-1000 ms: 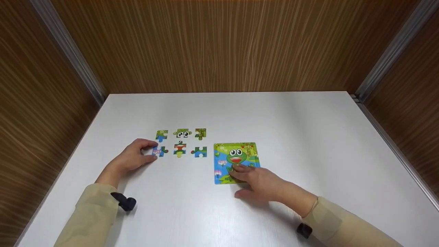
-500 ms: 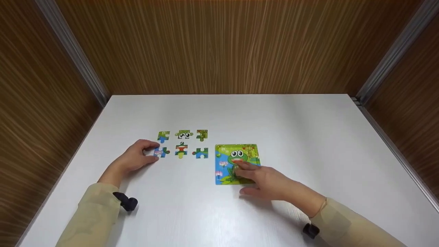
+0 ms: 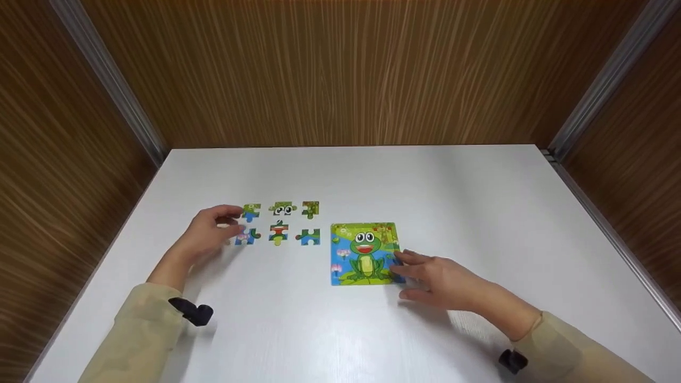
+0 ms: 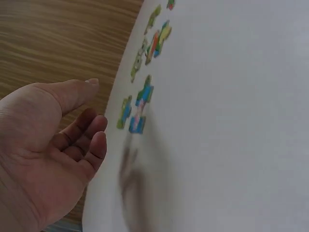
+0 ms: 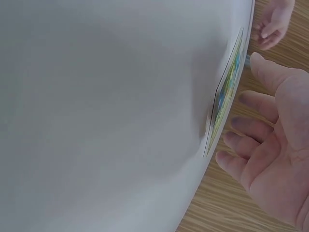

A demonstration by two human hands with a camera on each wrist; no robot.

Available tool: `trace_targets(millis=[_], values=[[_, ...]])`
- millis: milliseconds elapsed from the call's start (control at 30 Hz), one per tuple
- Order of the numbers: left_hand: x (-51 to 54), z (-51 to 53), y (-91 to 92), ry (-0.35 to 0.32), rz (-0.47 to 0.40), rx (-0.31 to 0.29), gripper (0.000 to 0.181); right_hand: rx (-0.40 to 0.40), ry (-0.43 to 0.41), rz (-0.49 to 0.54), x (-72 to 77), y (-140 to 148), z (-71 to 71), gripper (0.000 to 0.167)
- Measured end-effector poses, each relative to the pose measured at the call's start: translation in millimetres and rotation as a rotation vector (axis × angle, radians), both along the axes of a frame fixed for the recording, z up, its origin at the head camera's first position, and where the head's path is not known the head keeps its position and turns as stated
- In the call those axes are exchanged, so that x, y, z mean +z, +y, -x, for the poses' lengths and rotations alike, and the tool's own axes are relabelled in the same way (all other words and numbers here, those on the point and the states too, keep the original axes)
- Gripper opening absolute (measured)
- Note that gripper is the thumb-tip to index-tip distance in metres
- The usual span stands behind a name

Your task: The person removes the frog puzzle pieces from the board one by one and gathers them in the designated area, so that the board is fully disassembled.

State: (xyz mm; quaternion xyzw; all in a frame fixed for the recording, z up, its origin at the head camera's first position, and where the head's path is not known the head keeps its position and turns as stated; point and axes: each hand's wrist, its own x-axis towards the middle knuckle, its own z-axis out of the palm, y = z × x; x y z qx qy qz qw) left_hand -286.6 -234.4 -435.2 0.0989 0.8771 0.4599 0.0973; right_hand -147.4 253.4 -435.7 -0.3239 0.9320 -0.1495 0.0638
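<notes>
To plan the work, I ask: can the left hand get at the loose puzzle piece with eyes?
Probably yes: the piece with eyes lies uncovered near the left hand, though a flat green-and-blue piece lies between them.

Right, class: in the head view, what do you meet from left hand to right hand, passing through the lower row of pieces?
Left hand, flower piece, mouth piece, blue-green piece, frog picture, right hand.

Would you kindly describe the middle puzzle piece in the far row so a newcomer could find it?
On the white table, left of the square green frog board, lie two rows of colourful jigsaw pieces. In the far row, the green middle piece alone shows two big eyes.
</notes>
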Motion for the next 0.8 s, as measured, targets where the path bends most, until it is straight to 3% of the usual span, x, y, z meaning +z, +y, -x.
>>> trace_targets(millis=[100,200,367,533,800], values=[[13.5,-2.2,20.4,0.076,0.017,-0.041,0.047,0.013,0.011,-0.019,-0.7,4,-3.4,0.056],[25.7,-7.5,46.6,0.107,0.016,-0.1,0.046,0.034,0.009,-0.017,-2.6,6,-6.5,0.052],[36.2,-19.6,92.7,0.154,-0.003,-0.237,0.044,0.055,-0.019,0.016,-7.6,5,-9.1,0.049],[32.8,-27.8,137.3,0.153,-0.021,-0.368,0.04,0.049,-0.051,0.042,-7.2,3,-8.8,0.05],[13.3,-39.3,197.4,0.113,-0.035,-0.51,0.042,0.049,-0.088,0.05,-2.2,2,-7.7,0.05]])
